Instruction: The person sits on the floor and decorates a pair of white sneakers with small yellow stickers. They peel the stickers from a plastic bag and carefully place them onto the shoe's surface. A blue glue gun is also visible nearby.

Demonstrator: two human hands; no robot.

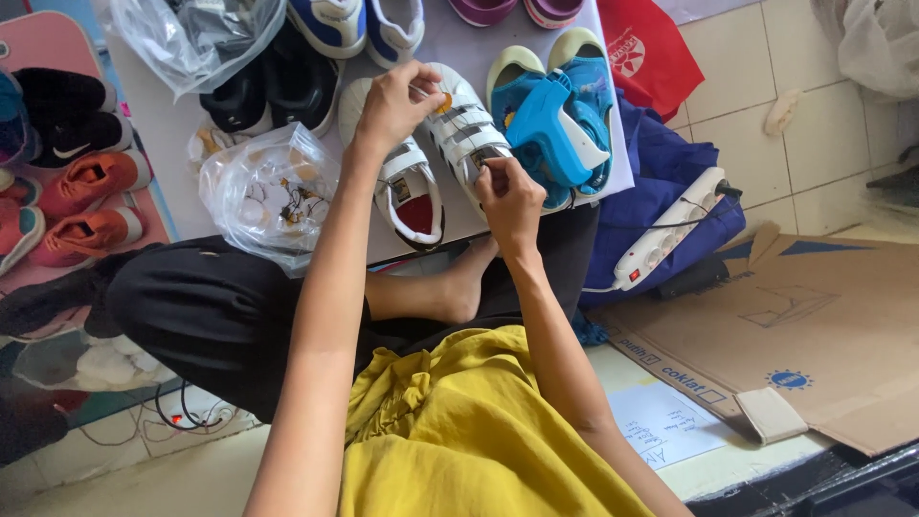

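A pair of small white strap shoes lies on a white sheet point(172, 124) in front of my crossed legs. My left hand point(394, 103) rests on the toe end of the right-hand white shoe point(464, 129), fingers curled on it. My right hand point(509, 196) pinches that shoe's heel end near its lower strap. The other white shoe point(412, 196), with a red insole, lies beside it to the left. A blue glue gun point(548, 134) rests on blue-and-cream sandals point(584, 81) just right of my hands.
A clear bag of small trinkets point(273, 191) sits left of the shoes. Black shoes point(273, 91), red shoes point(91, 201) and several others surround the sheet. A white power strip point(670, 230) lies on blue cloth, and flattened cardboard point(814, 325) covers the floor at right.
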